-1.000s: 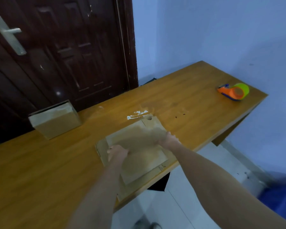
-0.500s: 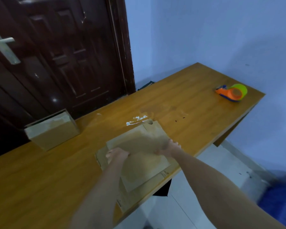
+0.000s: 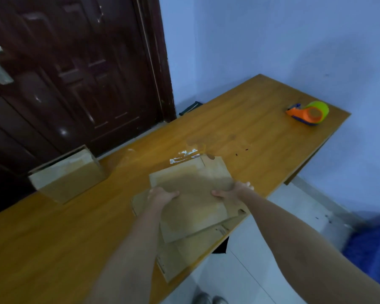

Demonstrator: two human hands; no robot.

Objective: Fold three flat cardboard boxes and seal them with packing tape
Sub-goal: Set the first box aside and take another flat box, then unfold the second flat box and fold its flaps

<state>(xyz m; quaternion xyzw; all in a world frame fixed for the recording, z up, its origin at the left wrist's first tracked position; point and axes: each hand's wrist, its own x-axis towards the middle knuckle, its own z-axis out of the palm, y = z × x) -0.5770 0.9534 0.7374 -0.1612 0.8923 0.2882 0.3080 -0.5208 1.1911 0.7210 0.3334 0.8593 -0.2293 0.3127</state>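
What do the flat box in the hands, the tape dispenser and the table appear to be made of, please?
The flat box looks like brown cardboard: matte, thin, with a cut flap slot. The tape dispenser appears to be glossy moulded plastic in orange and lime green. The table has a wood-grain top with a smooth sheen; whether it is solid wood or laminate cannot be told.

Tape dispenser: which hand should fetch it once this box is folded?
Right. The tape dispenser sits at the table's far right end, on the right hand side; the left hand would have to cross over the flat box.
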